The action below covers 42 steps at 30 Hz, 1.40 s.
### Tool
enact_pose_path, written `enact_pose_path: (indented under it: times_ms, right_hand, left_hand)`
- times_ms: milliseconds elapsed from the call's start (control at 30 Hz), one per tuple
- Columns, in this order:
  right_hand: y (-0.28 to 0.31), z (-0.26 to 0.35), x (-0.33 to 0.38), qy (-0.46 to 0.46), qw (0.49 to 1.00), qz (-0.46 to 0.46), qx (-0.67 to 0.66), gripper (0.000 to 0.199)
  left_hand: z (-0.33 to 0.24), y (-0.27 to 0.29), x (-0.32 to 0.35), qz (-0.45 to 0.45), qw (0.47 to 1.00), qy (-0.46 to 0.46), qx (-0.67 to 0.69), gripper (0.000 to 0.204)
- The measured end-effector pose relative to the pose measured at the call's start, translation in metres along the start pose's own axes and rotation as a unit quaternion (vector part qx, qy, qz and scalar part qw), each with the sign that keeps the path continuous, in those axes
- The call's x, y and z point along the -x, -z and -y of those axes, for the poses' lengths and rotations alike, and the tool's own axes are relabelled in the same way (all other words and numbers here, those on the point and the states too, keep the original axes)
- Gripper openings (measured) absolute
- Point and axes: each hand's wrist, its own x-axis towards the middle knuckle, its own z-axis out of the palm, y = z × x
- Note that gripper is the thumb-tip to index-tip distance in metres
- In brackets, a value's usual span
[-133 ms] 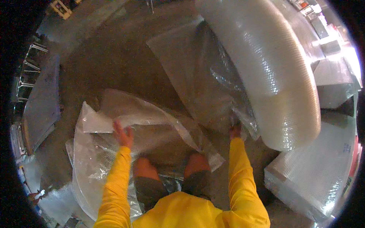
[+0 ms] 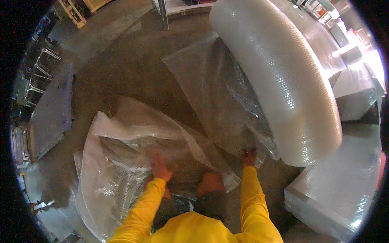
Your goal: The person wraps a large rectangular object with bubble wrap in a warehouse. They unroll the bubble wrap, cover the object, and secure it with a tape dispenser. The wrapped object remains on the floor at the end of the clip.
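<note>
Apart, left hand (image 2: 162,167) splayed over plastic sheeting (image 2: 97,166), right hand (image 2: 249,158) near bubble-wrap roll (image 2: 279,87), grip unclear.

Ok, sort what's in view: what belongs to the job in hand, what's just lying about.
Apparently in use:
bubble-wrap sheet under the left hand
clear plastic sheet by the right hand
bubble-wrap roll

Apparently lying about:
bubble-wrapped block, right
grey panel, left
wooden frame, top left
</note>
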Motion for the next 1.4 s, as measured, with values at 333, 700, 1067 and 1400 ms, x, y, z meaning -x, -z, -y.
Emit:
enact_pose_path:
  times_ms: [333, 700, 1067, 1400]
  right_hand:
    - [0.085, 0.102, -0.045, -0.177, 0.970, -0.163, -0.011, 0.026]
    - [0.324, 0.107, 0.027, 0.094, 0.994, -0.047, -0.007, 0.031]
    - [0.288, 0.143, 0.233, 0.017, 0.993, 0.105, -0.043, 0.070]
    - [0.344, 0.172, 0.247, 0.067, 0.985, 0.046, -0.154, 0.062]
  left_hand:
    - [-0.025, -0.018, 0.043, 0.277, 0.953, 0.044, -0.119, 0.050]
    - [0.009, -0.026, 0.035, 0.098, 0.981, -0.022, 0.169, 0.039]
    - [0.003, -0.020, 0.137, 0.130, 0.981, -0.099, 0.106, 0.036]
    - [0.002, 0.010, 0.179, 0.089, 0.973, -0.136, 0.163, 0.040]
